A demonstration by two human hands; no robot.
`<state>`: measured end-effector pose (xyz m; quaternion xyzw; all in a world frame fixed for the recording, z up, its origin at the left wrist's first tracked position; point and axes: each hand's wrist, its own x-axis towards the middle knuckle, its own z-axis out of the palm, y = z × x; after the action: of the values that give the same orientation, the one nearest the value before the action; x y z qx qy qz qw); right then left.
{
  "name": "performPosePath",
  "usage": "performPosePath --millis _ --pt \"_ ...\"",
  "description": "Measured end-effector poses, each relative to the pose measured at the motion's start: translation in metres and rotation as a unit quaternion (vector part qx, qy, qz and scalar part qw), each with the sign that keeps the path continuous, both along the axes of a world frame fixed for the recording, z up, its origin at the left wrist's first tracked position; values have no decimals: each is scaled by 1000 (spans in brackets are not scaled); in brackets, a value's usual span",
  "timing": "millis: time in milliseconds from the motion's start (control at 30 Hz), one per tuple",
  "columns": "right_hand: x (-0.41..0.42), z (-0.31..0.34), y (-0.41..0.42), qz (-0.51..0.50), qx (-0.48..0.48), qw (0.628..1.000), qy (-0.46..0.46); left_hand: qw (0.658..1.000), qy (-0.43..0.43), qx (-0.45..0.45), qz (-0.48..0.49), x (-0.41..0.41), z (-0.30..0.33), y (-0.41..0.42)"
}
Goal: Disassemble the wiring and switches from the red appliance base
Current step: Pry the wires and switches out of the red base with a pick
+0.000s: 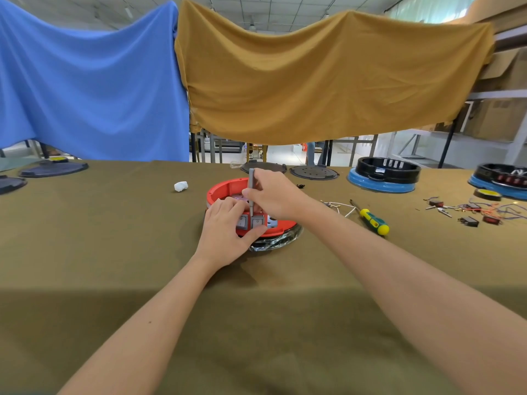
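The red appliance base lies on the table's middle, its open inside facing up, a black ring under it. Grey rocker switches sit in its near wall. My left hand grips that near wall, thumb under the switches and fingers curled over the rim. My right hand holds a thin grey screwdriver upright, its tip down just behind the switches. The wiring inside the base is hidden by both hands.
A yellow-green screwdriver and white wires lie right of the base. Loose switches and coloured wires are scattered far right by two blue-black bases. Black lids line the far edge. A white lump lies left.
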<state>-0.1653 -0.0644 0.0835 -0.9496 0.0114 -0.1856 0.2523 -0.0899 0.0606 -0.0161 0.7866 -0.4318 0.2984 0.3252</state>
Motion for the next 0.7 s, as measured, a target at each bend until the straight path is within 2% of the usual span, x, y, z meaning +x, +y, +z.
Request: performPosePath --millis 233,467,567,700 --pt "4 16 4 -5 11 998 57 1000 0 -5 0 1 -1 -1" --pt "-10 -5 -5 11 62 998 -16 1000 5 -7 -4 0 0 -1" --pt "-13 -10 -3 19 25 999 -42 1000 5 -5 -3 0 1 0" --pt "-5 -1 3 18 -30 999 -3 1000 -2 -5 -6 0 1 0"
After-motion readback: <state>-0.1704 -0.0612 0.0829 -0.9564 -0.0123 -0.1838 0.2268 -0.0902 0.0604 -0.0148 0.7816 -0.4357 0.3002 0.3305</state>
